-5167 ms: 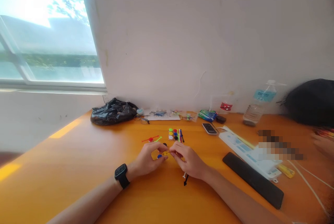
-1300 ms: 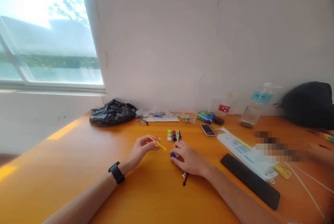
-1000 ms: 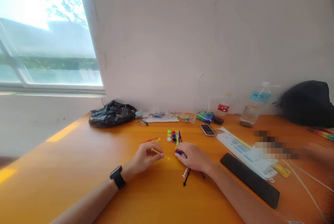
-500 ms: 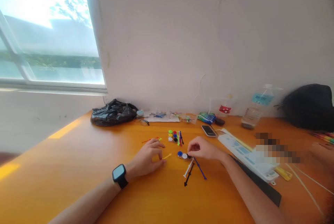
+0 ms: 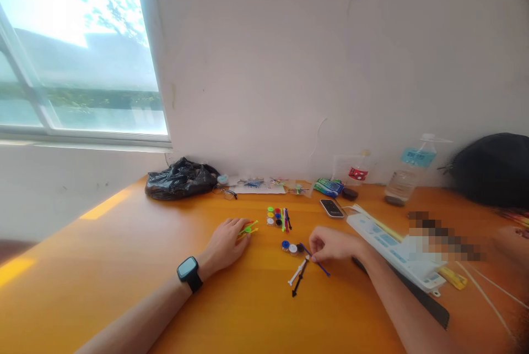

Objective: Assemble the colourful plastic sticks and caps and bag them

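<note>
On the wooden table, my left hand (image 5: 229,241) lies with its fingers curled around orange, green and yellow arrow-tipped plastic strips (image 5: 248,229). My right hand (image 5: 333,244) pinches a blue arrow-tipped strip (image 5: 322,267) near its middle; its fingertips partly cover it. Just left of those fingertips is a short row of round caps: blue (image 5: 285,245), white (image 5: 293,248) and black (image 5: 300,248). A white strip (image 5: 296,273) and a black strip (image 5: 300,279) slant below the row, their upper ends together.
Beyond my hands stand several coloured round caps (image 5: 270,214) beside a bundle of strips (image 5: 286,220). Right are a phone-like device (image 5: 332,208), a power strip (image 5: 384,238) and a bottle (image 5: 407,178). A black plastic bag (image 5: 182,179) and glasses (image 5: 225,193) lie behind.
My left hand has moved slightly left and up, bringing the yellow strip together with the orange and green ones. My right hand has left the black cap and shifted right, turning the blue strip.
</note>
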